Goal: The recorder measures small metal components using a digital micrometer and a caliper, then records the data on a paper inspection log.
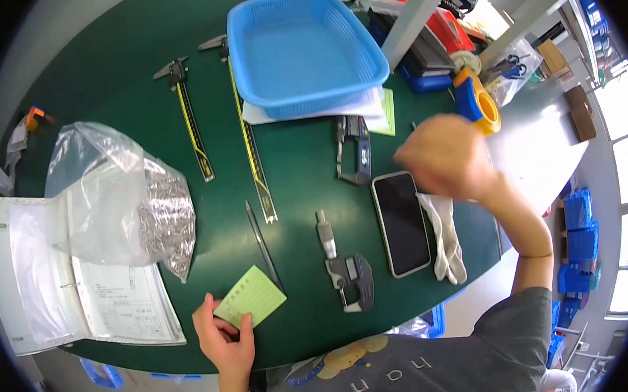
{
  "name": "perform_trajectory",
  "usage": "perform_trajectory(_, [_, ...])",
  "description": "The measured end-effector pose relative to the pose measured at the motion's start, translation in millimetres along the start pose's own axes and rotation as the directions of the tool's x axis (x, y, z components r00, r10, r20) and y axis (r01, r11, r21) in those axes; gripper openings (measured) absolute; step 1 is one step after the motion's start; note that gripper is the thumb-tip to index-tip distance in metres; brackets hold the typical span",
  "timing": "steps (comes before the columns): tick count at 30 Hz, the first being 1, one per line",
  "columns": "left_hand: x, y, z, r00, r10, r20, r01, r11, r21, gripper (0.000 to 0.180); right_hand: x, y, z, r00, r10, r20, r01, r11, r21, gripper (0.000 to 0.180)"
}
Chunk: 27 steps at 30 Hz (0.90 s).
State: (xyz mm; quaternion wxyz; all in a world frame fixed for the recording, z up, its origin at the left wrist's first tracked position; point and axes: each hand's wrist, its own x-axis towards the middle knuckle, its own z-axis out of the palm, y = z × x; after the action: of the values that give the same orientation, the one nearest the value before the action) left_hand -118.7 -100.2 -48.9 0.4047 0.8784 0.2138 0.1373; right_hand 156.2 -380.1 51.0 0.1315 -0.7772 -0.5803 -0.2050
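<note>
My left hand is near the table's front edge, thumb and fingers pinching a green lined paper slip with handwriting on it. Just beyond the slip lies a dark pen. My right hand is raised over the right part of the table, smeared by motion; its fingers are curled, but I cannot make out whether anything is in them. Below it lie a black-screened phone and a white glove. Between my hands rests a digital micrometer, with a second micrometer farther back.
Two digital calipers lie left of a blue plastic basket standing on papers. A clear bag of small metal parts sits partly on an open binder. A tape dispenser and metal post stand far right.
</note>
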Motion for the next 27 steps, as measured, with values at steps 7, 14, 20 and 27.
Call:
perform_trajectory(7, [-11.8, -13.4, -20.4, 0.961, 0.274, -0.041, -0.266, 0.955, 0.129, 0.02, 34.2, -97.4, 49.4, 0.954, -0.23, 0.192, 0.211, 0.97, 0.118, 0.022])
perform_trajectory(14, [-31.4, -31.1, -37.3, 0.872, 0.481, 0.086, -0.487, 0.841, 0.236, 0.023, 88.3, -108.9, 115.6, 0.798, -0.582, 0.156, 0.591, 0.807, -0.014, 0.012])
perform_trajectory(20, [-35.0, -47.3, -40.8, 0.828, 0.543, 0.144, -0.558, 0.822, 0.11, 0.027, 86.5, -122.7, 85.2, 0.863, -0.503, 0.051, 0.49, 0.857, 0.157, 0.021])
perform_trajectory(27, [-30.7, -51.6, -42.2, 0.739, 0.633, 0.23, -0.67, 0.725, 0.159, 0.03, 69.6, -240.4, 93.1, 0.793, 0.461, 0.398, -0.541, 0.235, 0.807, 0.01])
